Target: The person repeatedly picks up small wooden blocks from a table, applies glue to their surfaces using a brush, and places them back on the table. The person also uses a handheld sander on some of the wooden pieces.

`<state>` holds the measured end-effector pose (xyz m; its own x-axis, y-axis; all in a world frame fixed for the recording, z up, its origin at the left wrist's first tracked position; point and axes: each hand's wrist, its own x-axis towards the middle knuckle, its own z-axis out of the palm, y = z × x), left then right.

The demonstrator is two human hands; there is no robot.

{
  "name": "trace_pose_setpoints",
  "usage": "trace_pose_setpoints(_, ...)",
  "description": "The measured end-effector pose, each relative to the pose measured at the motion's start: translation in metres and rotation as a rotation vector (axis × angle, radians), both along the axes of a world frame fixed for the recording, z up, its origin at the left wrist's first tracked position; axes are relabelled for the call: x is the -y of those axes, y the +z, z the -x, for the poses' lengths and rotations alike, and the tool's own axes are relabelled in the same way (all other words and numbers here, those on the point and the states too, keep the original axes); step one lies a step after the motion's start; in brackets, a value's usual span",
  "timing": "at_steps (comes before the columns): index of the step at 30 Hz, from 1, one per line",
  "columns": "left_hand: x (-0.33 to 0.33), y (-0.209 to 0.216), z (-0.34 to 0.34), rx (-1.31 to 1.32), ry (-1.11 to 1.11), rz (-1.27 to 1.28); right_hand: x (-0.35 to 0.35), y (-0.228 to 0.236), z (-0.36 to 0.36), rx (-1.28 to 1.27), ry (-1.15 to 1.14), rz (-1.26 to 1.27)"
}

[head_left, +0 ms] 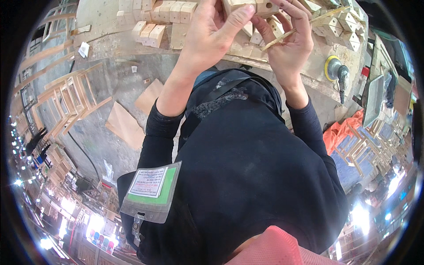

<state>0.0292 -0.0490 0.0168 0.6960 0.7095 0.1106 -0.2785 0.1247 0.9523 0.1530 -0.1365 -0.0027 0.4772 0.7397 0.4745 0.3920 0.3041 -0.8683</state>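
Two hands work close together at the top of the view, both raised over the counter [318, 70]. The left hand [212, 31] pinches a small wooden block [247, 6] between thumb and fingers, holding it up near the frame's upper edge. The right hand [289, 44] grips a thin wooden stick [287, 37] that slants across its fingers, its tip aimed toward the block; its upper fingers also touch the block's right end, where a round hole shows. Holding the block off the counter with both hands probably steadies it and turns that drilled face toward the stick.

Many more pale blocks [154, 22] lie in loose rows on the counter, some stacked, within easy reach of either hand. An orbital sander [338, 73] with a yellow pad rests near the counter's right edge, well apart from the hands. Wooden chair frames [66, 101] stand on the floor to the left, with flat brown sheets [126, 123] lying near them.

The block's top is cut off by the frame edge, so its full shape is unclear. The person's dark sleeves and torso fill the middle and hide the counter's near edge. A badge [150, 190] in a clear sleeve hangs at the chest. Fisheye bending blurs the bright clutter along the lower rim, and nothing there can be told apart.
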Motion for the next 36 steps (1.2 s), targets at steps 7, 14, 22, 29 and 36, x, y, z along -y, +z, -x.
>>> trace_pose_setpoints(7, -0.028, -0.01, 0.041, 0.198, -0.166, 0.527, -0.015, 0.005, 0.008, -0.079, 0.083, 0.158)
trace_pose_setpoints(14, -0.081, -0.007, 0.068, -0.081, -0.366, 0.225, -0.037, 0.017, 0.021, 0.145, 0.049, 0.225)
trace_pose_setpoints(22, -0.126, -0.044, 0.089, 0.204, -0.229, 0.552, -0.054, 0.042, 0.004, -0.15, 0.006, 0.218)
trace_pose_setpoints(29, -0.146, -0.058, 0.099, 0.242, -0.175, 0.576, -0.083, 0.043, 0.002, -0.428, 0.009, 0.256)
trace_pose_setpoints(36, -0.151, -0.07, 0.101, 0.296, -0.12, 0.691, -0.131, 0.015, -0.009, -0.376, -0.134, 0.313)
